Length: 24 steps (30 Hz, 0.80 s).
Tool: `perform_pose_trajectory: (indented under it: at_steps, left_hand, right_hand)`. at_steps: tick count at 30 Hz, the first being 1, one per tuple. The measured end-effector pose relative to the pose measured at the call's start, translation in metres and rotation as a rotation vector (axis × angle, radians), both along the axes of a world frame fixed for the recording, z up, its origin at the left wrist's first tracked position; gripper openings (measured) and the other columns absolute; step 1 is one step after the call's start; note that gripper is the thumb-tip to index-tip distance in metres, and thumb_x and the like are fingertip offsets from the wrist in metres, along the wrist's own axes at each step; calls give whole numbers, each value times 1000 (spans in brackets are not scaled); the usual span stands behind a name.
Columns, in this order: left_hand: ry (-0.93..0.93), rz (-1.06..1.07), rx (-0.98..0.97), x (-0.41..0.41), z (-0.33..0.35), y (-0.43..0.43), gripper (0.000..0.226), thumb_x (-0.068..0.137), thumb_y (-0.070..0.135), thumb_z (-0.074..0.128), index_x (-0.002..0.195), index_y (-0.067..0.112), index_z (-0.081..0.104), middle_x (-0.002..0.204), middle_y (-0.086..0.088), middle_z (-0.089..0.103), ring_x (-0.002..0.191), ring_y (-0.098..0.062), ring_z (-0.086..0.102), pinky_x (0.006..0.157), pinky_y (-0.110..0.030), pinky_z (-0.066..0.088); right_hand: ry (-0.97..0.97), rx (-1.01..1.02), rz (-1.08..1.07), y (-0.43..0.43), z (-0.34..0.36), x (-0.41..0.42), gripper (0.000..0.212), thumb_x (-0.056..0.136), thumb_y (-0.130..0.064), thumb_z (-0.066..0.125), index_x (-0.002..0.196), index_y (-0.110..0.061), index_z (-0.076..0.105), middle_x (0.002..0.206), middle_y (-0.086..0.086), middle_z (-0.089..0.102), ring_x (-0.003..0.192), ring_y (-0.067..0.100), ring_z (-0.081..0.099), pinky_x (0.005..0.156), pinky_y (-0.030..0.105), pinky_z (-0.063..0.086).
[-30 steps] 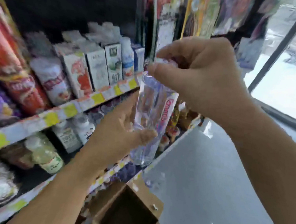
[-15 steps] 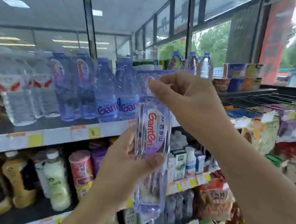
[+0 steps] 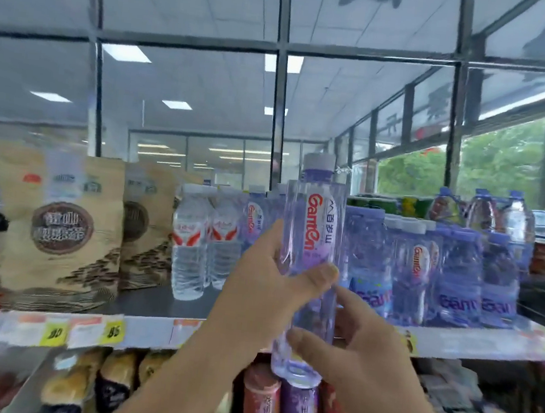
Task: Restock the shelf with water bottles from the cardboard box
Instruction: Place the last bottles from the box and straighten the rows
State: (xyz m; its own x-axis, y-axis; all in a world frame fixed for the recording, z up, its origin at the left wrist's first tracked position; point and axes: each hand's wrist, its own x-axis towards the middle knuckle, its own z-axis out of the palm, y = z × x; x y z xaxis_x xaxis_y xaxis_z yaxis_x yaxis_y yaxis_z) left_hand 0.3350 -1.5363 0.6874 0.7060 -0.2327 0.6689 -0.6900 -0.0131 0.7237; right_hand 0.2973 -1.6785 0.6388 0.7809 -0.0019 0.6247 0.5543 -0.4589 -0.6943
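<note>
A clear water bottle [image 3: 317, 217] with a purple label and a white cap stands upright in the air, in front of the top shelf [image 3: 472, 341]. My left hand [image 3: 255, 292] grips its middle, thumb across the front. My right hand [image 3: 366, 357] holds the lower part, thumb in front and index finger along the right side. Behind it, a row of the same purple-labelled bottles [image 3: 415, 272] stands on the shelf. The cardboard box is out of view.
Clear bottles with red labels [image 3: 190, 241] stand left of the held bottle, and brown paper bags [image 3: 60, 227] fill the shelf's left end. Bare shelf surface [image 3: 160, 299] shows in front of them. Drink cans and bottles [image 3: 296, 410] fill the shelf below.
The view swung up from the box and floor to the top shelf. The bottle rose with my left hand. My right hand left the cap and now holds the bottle's lower part.
</note>
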Motion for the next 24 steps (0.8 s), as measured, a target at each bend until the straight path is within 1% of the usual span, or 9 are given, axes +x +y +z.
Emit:
perform_pose_trajectory:
  at_steps: [2,5,11,13,15,16,19,21,24]
  left_hand:
    - [-9,66,77,15,8,12,56,70,35,81,123,36,62,108,13,75,104,-11,70,96,-43,54]
    - [91,176,124,40,8,25,75,70,39,87,137,33,55,119,6,68,109,-14,64,98,-45,52]
    - [115,250,159,88,12,25,50,63,41,86,104,22,64,102,-9,71,93,-31,68,84,-53,56]
    - [108,268,146,103,12,22,47,61,42,86,101,27,65,96,-3,71,89,-25,69,79,-46,57]
    - [97,291,130,117,10,20,38,67,34,89,95,30,65,87,4,68,81,-17,68,67,-34,53]
    - [100,291,122,125,7,19,36,69,31,90,94,30,64,84,6,66,78,-14,66,64,-29,50]
    - [113,278,101,143,-4,12,35,71,26,89,92,27,61,76,14,61,70,-4,63,59,-22,47]
    - [121,293,109,151,-12,5,33,72,26,88,89,27,60,72,18,57,64,3,59,57,-18,45]
    - [167,310,139,160,-22,-6,35,73,32,87,93,34,58,88,19,59,76,3,59,65,-20,44]
  right_hand:
    - [-6,-2,-44,10,9,18,44,66,-53,72,107,-50,57,89,-10,74,83,8,70,79,31,56]
    - [3,7,-51,24,19,42,50,67,-55,71,110,-33,59,96,7,71,91,28,67,82,53,54]
    - [-8,-32,-135,34,24,82,30,78,-41,69,106,-35,56,93,-17,70,85,1,64,73,30,51]
    - [-20,-65,-164,31,23,89,35,81,-40,67,113,-41,52,97,-23,68,89,-4,62,78,26,51]
    - [-67,-88,-188,26,18,89,50,83,-36,68,119,-61,43,100,-43,59,95,-18,55,80,6,43]
    - [-75,-87,-211,22,12,89,55,85,-38,67,127,-60,39,103,-46,55,100,-21,51,84,3,39]
    - [-31,-53,-259,9,-5,89,59,86,-47,64,142,-37,45,118,-25,59,109,-10,54,95,18,45]
    - [-29,-30,-246,1,-13,90,50,87,-43,65,134,-33,54,112,-23,63,104,-11,56,92,14,47]
    - [-34,0,-227,-8,-19,89,35,89,-37,66,123,-40,58,104,-23,64,101,-14,55,86,8,46]
